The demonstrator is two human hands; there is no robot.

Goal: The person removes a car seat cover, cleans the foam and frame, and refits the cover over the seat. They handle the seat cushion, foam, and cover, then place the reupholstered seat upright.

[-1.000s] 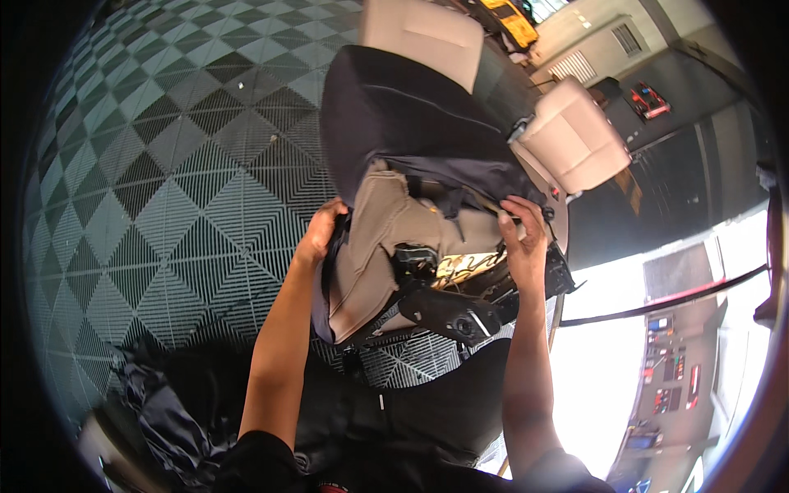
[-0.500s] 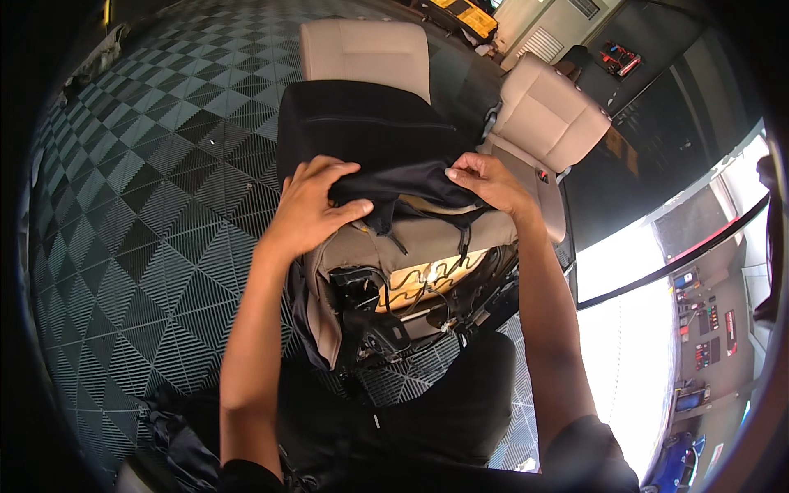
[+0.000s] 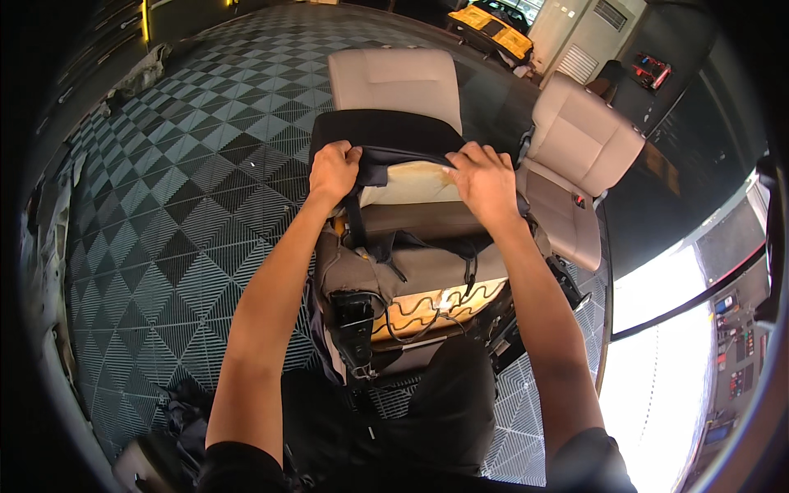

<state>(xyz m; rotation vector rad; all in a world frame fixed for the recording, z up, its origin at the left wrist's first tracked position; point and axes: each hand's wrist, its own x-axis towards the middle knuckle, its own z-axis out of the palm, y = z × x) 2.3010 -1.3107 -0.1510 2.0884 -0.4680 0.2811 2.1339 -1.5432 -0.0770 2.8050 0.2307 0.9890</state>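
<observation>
A car seat (image 3: 427,218) with tan upholstery stands in front of me, its underside toward me, showing wire springs (image 3: 448,308) over yellow foam. A black fabric seat cover (image 3: 382,127) is draped over its far part. My left hand (image 3: 334,174) is closed on the cover's near left edge. My right hand (image 3: 485,182) pinches the same edge farther right. Between the hands the edge is lifted, baring pale foam (image 3: 415,182) beneath. Dark straps and a loose black flap (image 3: 427,244) lie across the tan fabric nearer me.
Behind it stands a tan seat back (image 3: 394,78); another tan seat (image 3: 575,156) is at the right. Grey and black tiles (image 3: 189,238) cover the floor. A dark bundle of cloth (image 3: 187,419) lies at lower left. A dark car panel (image 3: 682,156) rises at the right.
Both hands have closed on the cover's edge and lifted it away from me, uncovering pale foam and tan fabric. The view has tilted, so the seats appear lower and farther right.
</observation>
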